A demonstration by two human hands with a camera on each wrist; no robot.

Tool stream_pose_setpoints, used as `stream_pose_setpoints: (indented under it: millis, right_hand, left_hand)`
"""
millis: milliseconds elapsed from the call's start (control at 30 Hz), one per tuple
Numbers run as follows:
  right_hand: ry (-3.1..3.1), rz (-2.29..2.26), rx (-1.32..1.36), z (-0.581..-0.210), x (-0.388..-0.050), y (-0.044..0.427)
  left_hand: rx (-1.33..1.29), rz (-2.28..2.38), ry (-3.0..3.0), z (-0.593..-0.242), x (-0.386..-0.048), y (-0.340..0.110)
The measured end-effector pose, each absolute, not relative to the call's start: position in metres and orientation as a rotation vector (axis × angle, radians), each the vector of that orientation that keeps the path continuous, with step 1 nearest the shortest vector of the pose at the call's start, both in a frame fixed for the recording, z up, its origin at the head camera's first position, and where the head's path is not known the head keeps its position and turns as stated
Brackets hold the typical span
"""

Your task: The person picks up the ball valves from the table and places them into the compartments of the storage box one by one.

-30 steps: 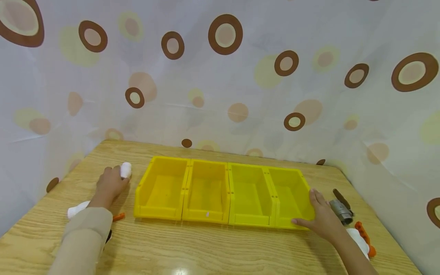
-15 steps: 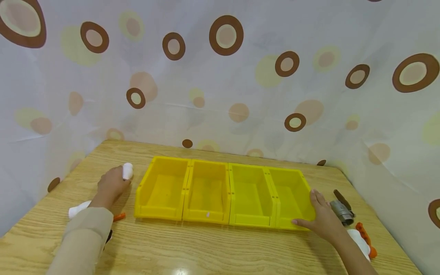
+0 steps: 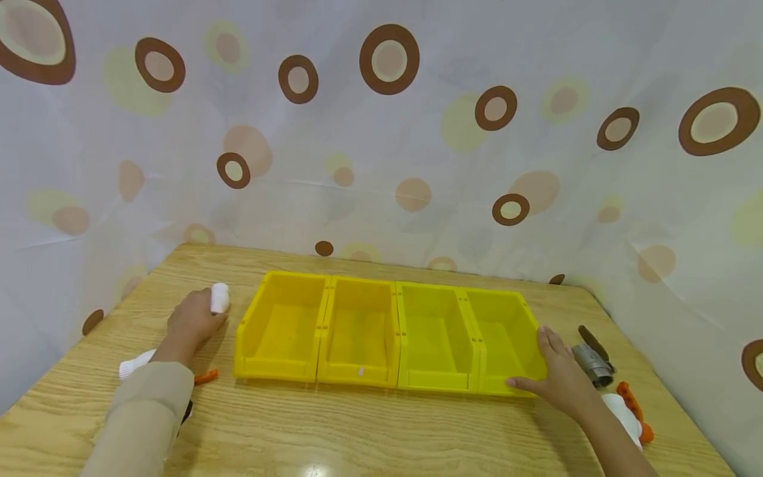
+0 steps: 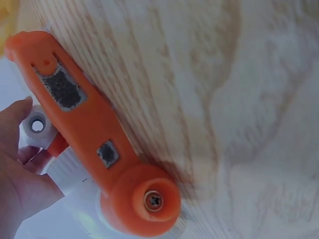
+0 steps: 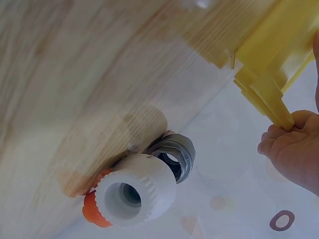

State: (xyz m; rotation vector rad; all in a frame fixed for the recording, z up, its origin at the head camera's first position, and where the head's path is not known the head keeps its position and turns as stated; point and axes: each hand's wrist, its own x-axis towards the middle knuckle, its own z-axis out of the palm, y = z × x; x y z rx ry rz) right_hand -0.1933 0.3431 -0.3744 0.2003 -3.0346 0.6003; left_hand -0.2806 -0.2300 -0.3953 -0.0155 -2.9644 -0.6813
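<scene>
My left hand point(image 3: 195, 319) holds a small white plastic pipe fitting point(image 3: 220, 298) low over the table's left side. In the left wrist view, thumb and fingers lie around this fitting point(image 4: 48, 133), which has a round hole and an orange part below it. Nearer that wrist lies a white valve with a long orange handle point(image 4: 94, 117). My right hand point(image 3: 563, 381) grips the right end of the rightmost yellow bin point(image 3: 497, 385), thumb along its front lip. Its curled fingers point(image 5: 299, 127) meet the bin's edge in the right wrist view.
Several yellow bins point(image 3: 357, 377) stand joined in a row at mid-table. Right of them lie a grey metal fitting point(image 3: 592, 366) and a white valve point(image 3: 622, 417) with an orange handle point(image 3: 630, 401). A patterned curtain point(image 3: 381, 146) closes off the back and sides.
</scene>
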Motion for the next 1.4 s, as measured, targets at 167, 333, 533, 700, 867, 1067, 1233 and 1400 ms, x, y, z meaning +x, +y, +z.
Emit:
stream_pose_setpoints:
  millis: [167,333,533,700,867,1067,1233,1400]
  right_hand:
    - [-3.039,0.583,0.202,-0.373,-0.194,0.342]
    - [-3.055,0.574,0.181,-0.372,-0.194,0.342]
    - [-3.061,0.592,0.173,-0.373,-0.193,0.342]
    - [-3.061,0.583,0.17,-0.373,-0.193,0.342]
    - [-3.054,0.572,0.173,-0.373,-0.193,0.342]
    - [-3.048,0.581,0.184,-0.372,-0.193,0.341]
    - [-3.059,0.579,0.175,-0.371,-0.193,0.341]
    - [-3.067,0.609,0.158,-0.371,-0.194,0.341]
  left_hand:
    - [-0.025,-0.674,-2.963,-0.397,-0.281,-0.231]
    - [-0.051,-0.627,-2.959,-0.396,-0.283,-0.231]
    - [-0.049,-0.571,-2.935,-0.397,-0.283,-0.228]
    - [-0.035,-0.574,-2.922,-0.396,-0.282,-0.226]
    - [-0.03,-0.577,-2.916,-0.396,-0.281,-0.224]
    - [-0.034,-0.586,-2.902,-0.397,-0.281,-0.224]
    - [-0.037,-0.585,-2.868,-0.397,-0.28,-0.222]
    - [-0.033,-0.597,-2.854,-0.393,-0.279,-0.219]
